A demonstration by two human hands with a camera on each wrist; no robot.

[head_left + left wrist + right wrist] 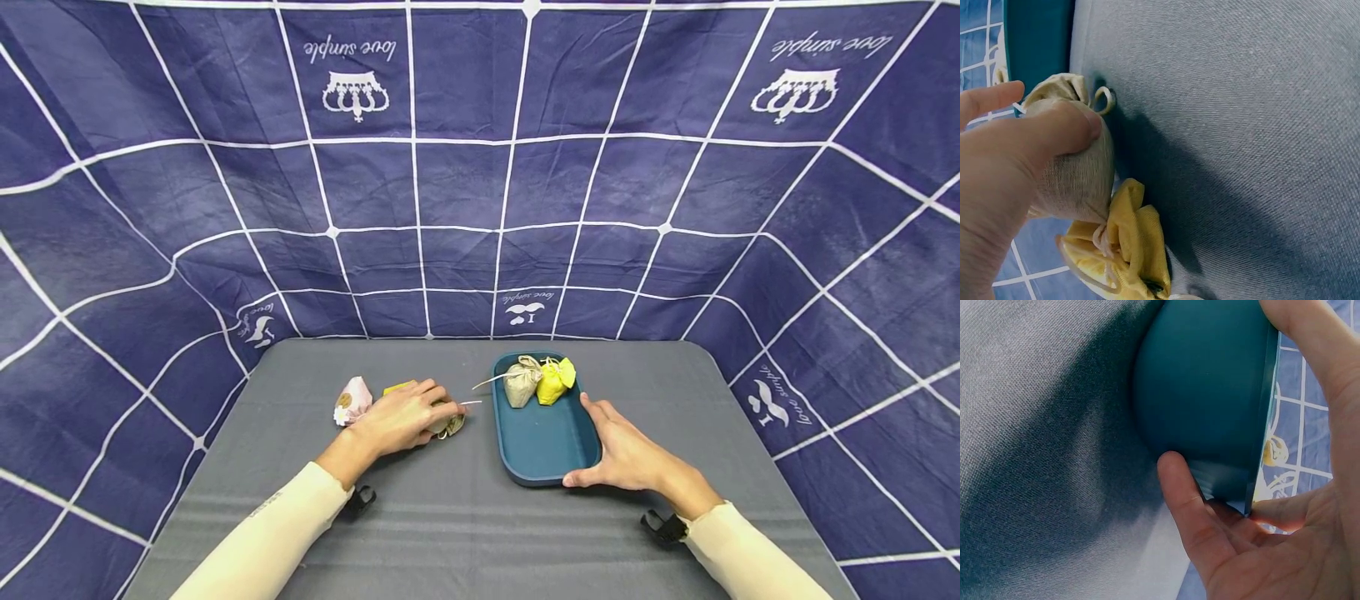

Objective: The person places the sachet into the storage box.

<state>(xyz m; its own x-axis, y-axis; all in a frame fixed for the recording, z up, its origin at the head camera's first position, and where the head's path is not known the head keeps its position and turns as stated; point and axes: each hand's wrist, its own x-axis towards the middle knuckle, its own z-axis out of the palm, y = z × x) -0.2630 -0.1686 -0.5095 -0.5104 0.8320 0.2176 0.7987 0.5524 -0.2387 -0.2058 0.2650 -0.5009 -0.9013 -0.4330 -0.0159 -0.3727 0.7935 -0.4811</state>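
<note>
Left hand (408, 414): fingers curled round beige pouch (1079, 187), left of tray (543, 442). Right hand (628, 452): fingers spread wide, gripping tray side. Pouch probably light, soft; I'd pinch full belly, not loose neck.

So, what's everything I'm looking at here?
Grey fabric-topped table: 1, grey, foreground
Blue rounded rectangular tray: 1, blue, on table
Beige cloth pouches: 2, beige, one in tray, one in left hand
Yellow cloth pouches: 2, yellow, one in tray, one beside left hand
Pink cloth pouch: 1, pink, on table, left of left hand
Blue white-gridded cloth: apparently 1, blue and white, behind and beside table
Black straps: 2, black, one near each hand
Cream sleeves: 2, cream, lower left and right
Bare hands: 2, left holding beige pouch, right hand gripping tray
</note>
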